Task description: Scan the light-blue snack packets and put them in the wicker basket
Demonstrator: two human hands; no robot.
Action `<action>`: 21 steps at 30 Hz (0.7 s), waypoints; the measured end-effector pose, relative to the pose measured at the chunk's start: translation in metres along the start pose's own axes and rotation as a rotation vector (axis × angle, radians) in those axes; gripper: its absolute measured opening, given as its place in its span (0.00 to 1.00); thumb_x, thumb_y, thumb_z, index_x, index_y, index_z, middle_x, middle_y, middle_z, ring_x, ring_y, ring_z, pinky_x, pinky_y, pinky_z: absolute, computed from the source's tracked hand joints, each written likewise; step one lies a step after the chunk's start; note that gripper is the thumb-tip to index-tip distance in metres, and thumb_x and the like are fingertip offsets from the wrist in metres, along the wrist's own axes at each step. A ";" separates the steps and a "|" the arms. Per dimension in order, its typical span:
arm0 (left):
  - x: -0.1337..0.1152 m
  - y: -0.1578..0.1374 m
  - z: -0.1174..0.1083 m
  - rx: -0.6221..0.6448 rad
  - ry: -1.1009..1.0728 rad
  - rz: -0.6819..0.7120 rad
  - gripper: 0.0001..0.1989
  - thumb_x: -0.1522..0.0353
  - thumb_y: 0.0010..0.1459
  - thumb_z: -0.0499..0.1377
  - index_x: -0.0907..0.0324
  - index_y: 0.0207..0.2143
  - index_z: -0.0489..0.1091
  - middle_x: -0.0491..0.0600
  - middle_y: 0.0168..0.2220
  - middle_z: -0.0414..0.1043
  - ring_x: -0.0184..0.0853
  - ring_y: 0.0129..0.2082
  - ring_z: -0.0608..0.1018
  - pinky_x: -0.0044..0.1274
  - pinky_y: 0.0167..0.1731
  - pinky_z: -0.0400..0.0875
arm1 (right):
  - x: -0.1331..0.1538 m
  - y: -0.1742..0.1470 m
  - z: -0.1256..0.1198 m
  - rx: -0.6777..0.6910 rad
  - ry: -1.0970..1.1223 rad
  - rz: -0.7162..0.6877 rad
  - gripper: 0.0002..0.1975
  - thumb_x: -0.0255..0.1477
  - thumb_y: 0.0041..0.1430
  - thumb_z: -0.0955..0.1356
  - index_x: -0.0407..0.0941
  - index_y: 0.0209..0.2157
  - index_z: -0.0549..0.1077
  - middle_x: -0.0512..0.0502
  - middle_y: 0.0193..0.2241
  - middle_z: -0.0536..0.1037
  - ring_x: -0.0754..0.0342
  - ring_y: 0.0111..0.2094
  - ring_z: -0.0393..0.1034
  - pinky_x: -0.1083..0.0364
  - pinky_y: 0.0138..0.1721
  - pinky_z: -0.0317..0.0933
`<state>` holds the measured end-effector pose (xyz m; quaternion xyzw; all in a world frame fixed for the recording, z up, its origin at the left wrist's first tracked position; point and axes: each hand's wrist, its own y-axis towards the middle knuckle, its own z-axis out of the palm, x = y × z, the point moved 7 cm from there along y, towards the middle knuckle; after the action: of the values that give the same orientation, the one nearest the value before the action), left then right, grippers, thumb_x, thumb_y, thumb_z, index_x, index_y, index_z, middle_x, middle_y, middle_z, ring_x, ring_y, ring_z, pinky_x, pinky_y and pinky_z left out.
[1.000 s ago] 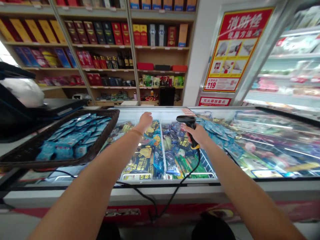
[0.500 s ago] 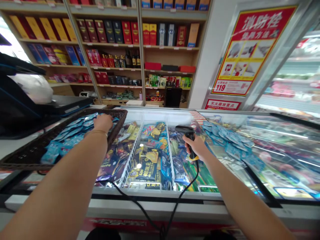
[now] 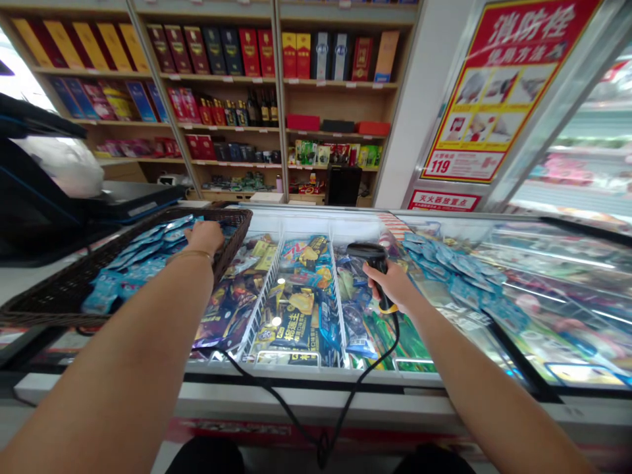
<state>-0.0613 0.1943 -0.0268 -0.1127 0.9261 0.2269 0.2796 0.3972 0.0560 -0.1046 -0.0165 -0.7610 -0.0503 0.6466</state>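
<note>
My left hand (image 3: 206, 236) reaches over the far right part of a dark brown wicker basket (image 3: 44, 299). Its fingers look curled down among small blue packets (image 3: 143, 257); what they grip, if anything, is hidden behind the hand. In my right hand (image 3: 390, 282) is a black barcode scanner (image 3: 378, 263), held by its handle above the freezer, head pointing left. The scanner's black cord (image 3: 355, 388) hangs down in front of the freezer. To the right of the scanner, more blue packets (image 3: 449, 266) lie in a pile on the freezer's glass lid.
Below the hands, a chest freezer with white wire dividers (image 3: 259, 309) holds bagged frozen goods (image 3: 296, 319). A black machine (image 3: 34, 197) stands beside the basket at left. Shelves with boxes and bottles (image 3: 217, 112) rise behind, next to a red poster (image 3: 498, 99).
The view has shifted slightly, so the shelves and poster sit a little higher. My left hand stays over the basket, and my right hand still holds the scanner in nearly the same place.
</note>
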 end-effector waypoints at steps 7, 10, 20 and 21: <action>-0.053 -0.013 -0.026 -0.327 -0.288 0.159 0.06 0.74 0.58 0.59 0.63 0.39 0.73 0.48 0.35 0.74 0.33 0.39 0.74 0.27 0.49 0.67 | 0.003 0.000 -0.003 -0.011 -0.001 -0.013 0.19 0.41 0.51 0.74 0.45 0.34 0.66 0.55 0.17 0.70 0.58 0.11 0.63 0.59 0.12 0.56; -0.085 -0.021 -0.006 -0.294 -0.728 0.098 0.16 0.80 0.56 0.56 0.61 0.47 0.67 0.44 0.33 0.70 0.27 0.33 0.74 0.19 0.38 0.71 | 0.001 0.001 -0.001 0.012 0.024 -0.014 0.19 0.41 0.51 0.75 0.45 0.34 0.66 0.55 0.17 0.70 0.59 0.11 0.63 0.59 0.12 0.57; -0.167 -0.124 0.144 0.558 -1.663 -0.741 0.17 0.59 0.66 0.46 0.58 0.30 0.65 0.48 0.21 0.63 0.29 0.17 0.66 0.20 0.17 0.61 | 0.007 -0.003 -0.002 0.003 0.044 -0.014 0.17 0.39 0.52 0.74 0.44 0.34 0.66 0.57 0.16 0.69 0.59 0.11 0.62 0.60 0.11 0.55; -0.168 -0.130 0.151 0.579 -1.701 -0.736 0.20 0.54 0.66 0.46 0.58 0.30 0.65 0.48 0.22 0.64 0.31 0.19 0.68 0.21 0.17 0.63 | 0.007 -0.003 -0.002 0.004 0.052 -0.014 0.17 0.39 0.52 0.74 0.44 0.34 0.66 0.57 0.16 0.68 0.59 0.11 0.62 0.60 0.11 0.55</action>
<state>0.1906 0.1681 -0.0897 -0.1205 0.3411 -0.1057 0.9262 0.3981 0.0528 -0.0971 -0.0086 -0.7441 -0.0535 0.6659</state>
